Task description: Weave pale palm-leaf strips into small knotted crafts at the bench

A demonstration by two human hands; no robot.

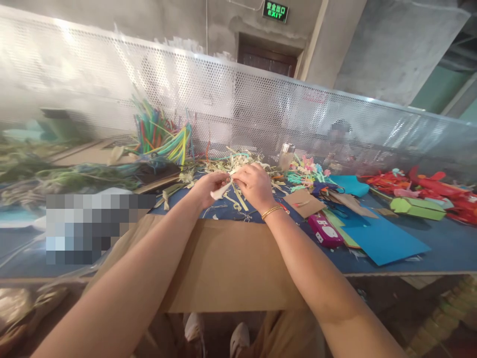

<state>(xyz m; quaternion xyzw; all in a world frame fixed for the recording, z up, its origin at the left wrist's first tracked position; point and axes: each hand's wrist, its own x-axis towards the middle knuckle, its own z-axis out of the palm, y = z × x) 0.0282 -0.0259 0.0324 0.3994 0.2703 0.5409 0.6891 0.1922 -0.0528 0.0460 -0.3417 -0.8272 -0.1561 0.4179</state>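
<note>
A small pale strip (pixel 220 192), folded or tufted at its lower end, is pinched between my two hands above the blue table. My left hand (pixel 209 188) has its fingers closed on the strip from the left. From the right, my right hand (pixel 256 182) meets it with thumb and fingers pressed together at the strip's upper end. Behind and below the hands lie scattered pale dry strips (pixel 240 161). A brown cardboard sheet (pixel 231 263) spans the table's front edge beneath my forearms.
Colourful pipe cleaners (pixel 152 129) stand at the back left. A glass jar (pixel 286 156) is behind the hands. To the right are a purple box (pixel 325 230), blue sheets (pixel 383 238), a green paper piece (pixel 417 208) and red items (pixel 432 186). A perforated metal screen (pixel 208 89) runs behind.
</note>
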